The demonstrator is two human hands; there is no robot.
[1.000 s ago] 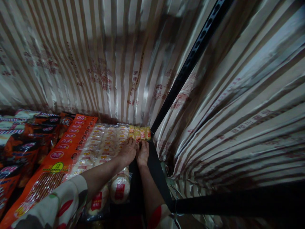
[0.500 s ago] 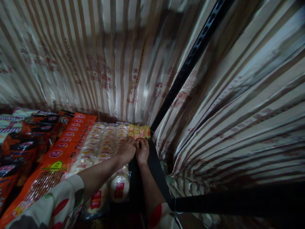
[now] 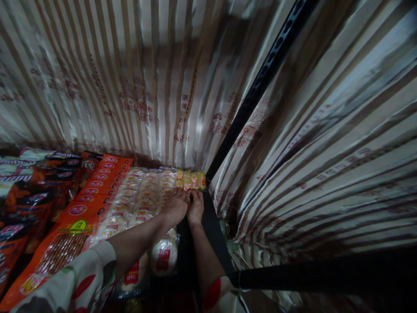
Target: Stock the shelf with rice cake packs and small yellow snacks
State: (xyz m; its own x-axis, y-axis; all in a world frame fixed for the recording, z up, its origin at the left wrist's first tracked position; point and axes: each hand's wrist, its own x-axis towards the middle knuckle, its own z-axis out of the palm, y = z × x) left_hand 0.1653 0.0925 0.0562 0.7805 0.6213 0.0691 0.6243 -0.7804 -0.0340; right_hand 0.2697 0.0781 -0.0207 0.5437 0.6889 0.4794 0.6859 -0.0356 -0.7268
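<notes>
Small yellow wrapped packets (image 3: pixel 194 177) stand in short rows at the back right corner of a dark shelf (image 3: pixel 187 256). My left hand (image 3: pixel 177 206) and my right hand (image 3: pixel 195 208) meet at the front of these rows. The fingers of both hands are curled in close together, and whatever they pinch is hidden. Beside and beneath my left forearm lie clear packs of round white cakes or biscuits (image 3: pixel 163 256) with red labels, in overlapping rows.
Orange packs of thin sticks (image 3: pixel 78 213) overlap to the left, with dark orange snack bags (image 3: pixel 31 204) beyond them. A black perforated post (image 3: pixel 247 104) rises at the shelf's corner. Striped shiny curtains (image 3: pixel 156 78) hang behind and to the right. A black bar (image 3: pixel 293 274) crosses at lower right.
The fingers of my right hand have drawn in closer to my left hand, and the gap between the hands has narrowed. The packs lie as before.
</notes>
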